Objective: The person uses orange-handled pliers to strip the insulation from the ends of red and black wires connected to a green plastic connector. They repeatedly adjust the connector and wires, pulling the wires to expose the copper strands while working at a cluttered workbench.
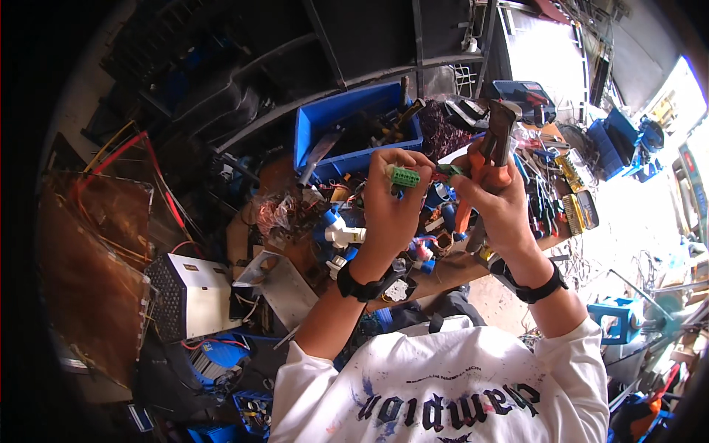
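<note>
Left hand [391, 210]: grip closed around a green connector block [405, 176]. Right hand [508, 210]: grip wrapped round orange-handled pliers [489, 173], a small green piece [447, 170] at its fingertips. Below, the cluttered worktop [452, 274]; beyond, 1 blue crate [365, 162].

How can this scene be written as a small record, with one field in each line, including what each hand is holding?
Left hand: holds a green connector block
Right hand: holds an orange-handled tool, apparently pliers, and a small green piece at the fingertips
Wrists: a black band on the left, another black band on the right
Beyond the hands: open blue bin
Far left: perforated metal box
Unclear: many small parts in the clutter
</note>
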`<action>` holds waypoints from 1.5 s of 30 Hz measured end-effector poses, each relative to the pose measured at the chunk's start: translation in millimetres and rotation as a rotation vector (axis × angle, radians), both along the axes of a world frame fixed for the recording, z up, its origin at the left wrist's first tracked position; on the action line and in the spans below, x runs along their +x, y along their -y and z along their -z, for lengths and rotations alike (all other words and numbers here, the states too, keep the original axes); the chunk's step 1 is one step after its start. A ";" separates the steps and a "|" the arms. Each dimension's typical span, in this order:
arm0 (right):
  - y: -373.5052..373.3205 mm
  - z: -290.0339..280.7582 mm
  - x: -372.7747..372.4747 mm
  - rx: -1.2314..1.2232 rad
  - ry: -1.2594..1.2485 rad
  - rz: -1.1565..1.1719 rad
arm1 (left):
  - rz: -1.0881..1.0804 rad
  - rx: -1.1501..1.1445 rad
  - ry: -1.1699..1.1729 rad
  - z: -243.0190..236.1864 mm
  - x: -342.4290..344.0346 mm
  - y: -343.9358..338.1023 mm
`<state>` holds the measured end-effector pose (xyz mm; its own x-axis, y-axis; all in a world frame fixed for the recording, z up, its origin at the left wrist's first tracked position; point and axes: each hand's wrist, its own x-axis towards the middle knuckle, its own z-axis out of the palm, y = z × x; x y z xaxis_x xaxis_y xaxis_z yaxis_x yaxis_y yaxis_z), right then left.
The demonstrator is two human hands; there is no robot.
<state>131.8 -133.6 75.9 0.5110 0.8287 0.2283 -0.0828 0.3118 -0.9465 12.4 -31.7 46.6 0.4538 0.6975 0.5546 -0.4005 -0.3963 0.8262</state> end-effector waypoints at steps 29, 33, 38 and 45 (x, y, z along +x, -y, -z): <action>-14.1 -42.2 25.3 -0.078 0.889 -0.047 | 0.051 0.474 -0.318 -2.0 -7.3 -12.5; -20.0 -45.8 28.3 -0.051 0.913 -0.036 | -0.014 0.494 -0.360 4.3 -4.9 -16.4; -24.3 -42.7 29.4 -0.016 0.951 0.033 | -0.087 0.494 -0.391 0.2 -6.0 -17.9; -26.2 -31.5 24.2 0.035 1.002 0.116 | -0.139 0.447 -0.378 7.6 -5.5 -17.0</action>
<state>156.0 -107.4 107.4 0.1471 0.7704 0.6203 0.7785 0.2967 -0.5531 7.0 -14.6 39.0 0.5977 0.5010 0.6259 -0.0312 -0.7656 0.6426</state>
